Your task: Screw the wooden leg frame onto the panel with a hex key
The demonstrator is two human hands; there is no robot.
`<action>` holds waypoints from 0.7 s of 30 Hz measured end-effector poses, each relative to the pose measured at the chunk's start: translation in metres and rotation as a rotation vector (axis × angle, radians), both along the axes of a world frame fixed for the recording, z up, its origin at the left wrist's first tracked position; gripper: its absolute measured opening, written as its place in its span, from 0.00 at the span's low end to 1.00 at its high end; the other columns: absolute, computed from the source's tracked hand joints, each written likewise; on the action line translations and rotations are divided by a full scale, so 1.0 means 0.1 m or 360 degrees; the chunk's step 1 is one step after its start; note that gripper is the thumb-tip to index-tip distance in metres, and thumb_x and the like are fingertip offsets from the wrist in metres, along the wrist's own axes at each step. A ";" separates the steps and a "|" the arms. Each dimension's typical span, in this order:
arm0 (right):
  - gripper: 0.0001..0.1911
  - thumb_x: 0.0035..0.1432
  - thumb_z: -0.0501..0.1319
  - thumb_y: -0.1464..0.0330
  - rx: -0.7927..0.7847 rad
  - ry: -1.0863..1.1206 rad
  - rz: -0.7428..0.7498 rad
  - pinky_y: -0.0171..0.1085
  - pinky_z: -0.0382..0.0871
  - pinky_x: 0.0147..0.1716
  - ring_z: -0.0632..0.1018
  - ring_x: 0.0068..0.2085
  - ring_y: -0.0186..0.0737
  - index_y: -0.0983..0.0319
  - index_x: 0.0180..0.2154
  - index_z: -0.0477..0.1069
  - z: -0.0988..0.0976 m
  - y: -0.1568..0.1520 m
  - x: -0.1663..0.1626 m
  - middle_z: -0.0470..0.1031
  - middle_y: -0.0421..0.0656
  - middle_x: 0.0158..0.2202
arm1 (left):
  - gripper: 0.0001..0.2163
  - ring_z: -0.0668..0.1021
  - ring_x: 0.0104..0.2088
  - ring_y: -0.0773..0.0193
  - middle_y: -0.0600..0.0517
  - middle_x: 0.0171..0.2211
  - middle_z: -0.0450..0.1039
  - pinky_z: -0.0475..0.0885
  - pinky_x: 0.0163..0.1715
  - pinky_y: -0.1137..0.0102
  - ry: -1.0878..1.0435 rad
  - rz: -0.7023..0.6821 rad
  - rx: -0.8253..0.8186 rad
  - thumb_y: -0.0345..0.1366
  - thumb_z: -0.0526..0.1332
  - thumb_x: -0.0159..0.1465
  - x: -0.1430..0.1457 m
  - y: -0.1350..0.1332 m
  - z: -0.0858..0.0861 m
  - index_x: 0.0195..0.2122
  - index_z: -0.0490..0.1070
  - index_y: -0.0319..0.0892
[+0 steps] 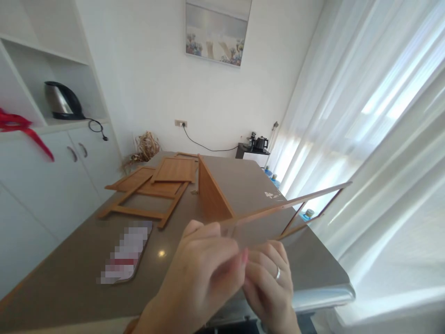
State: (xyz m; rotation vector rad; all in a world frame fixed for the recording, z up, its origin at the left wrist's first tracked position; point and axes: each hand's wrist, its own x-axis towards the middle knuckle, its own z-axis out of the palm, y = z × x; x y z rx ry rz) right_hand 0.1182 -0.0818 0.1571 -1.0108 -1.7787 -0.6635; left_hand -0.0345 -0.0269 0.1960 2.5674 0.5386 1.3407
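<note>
My left hand [201,271] is closed, its fingers curled and thumb pressed in, over the near part of the table. Beside it my right hand [269,278], with a ring on one finger, is also closed, and the two meet at thumb and fingertips. Whatever they pinch is hidden or too small to name. Just beyond the hands a wooden panel [213,195] stands on edge. From its near end a wooden frame [295,202] with legs stretches right, past the table edge. The left knuckles come close to this corner; whether they touch it cannot be told.
Flat wooden panels and frames [174,170] lie on the table [236,172] at the far left. A sheet or booklet [127,253], partly pixelated, lies nearer. A kettle [62,100] stands in the left cabinet. Curtains [347,93] hang at right, with several blue-based bottles [308,214] below.
</note>
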 end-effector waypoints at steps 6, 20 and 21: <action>0.08 0.60 0.59 0.78 0.0034 0.0237 0.0011 0.29 0.70 0.28 0.76 0.26 0.29 0.61 0.40 0.70 -0.22 0.01 0.05 0.77 0.37 0.27 | 0.15 0.63 0.25 0.66 0.56 0.18 0.60 0.53 0.31 0.65 0.0047 0.0431 0.0194 0.32 0.56 0.67 0.10 -0.04 -0.10 0.21 0.60 0.42; 0.04 0.63 0.59 0.68 -0.0283 0.1117 0.0036 0.29 0.71 0.32 0.78 0.28 0.31 0.60 0.35 0.72 -0.43 0.28 0.35 0.77 0.36 0.26 | 0.11 0.70 0.60 0.59 0.55 0.60 0.69 0.57 0.59 0.59 0.0143 0.0445 -0.0025 0.42 0.59 0.67 0.15 0.28 -0.07 0.49 0.72 0.51; 0.05 0.63 0.59 0.68 -0.0275 0.1097 0.0004 0.30 0.71 0.32 0.78 0.29 0.31 0.60 0.35 0.72 -0.44 0.29 0.35 0.77 0.37 0.27 | 0.15 0.67 0.63 0.58 0.55 0.63 0.66 0.55 0.62 0.57 0.0204 0.0431 -0.0038 0.45 0.59 0.67 0.14 0.33 -0.11 0.54 0.70 0.51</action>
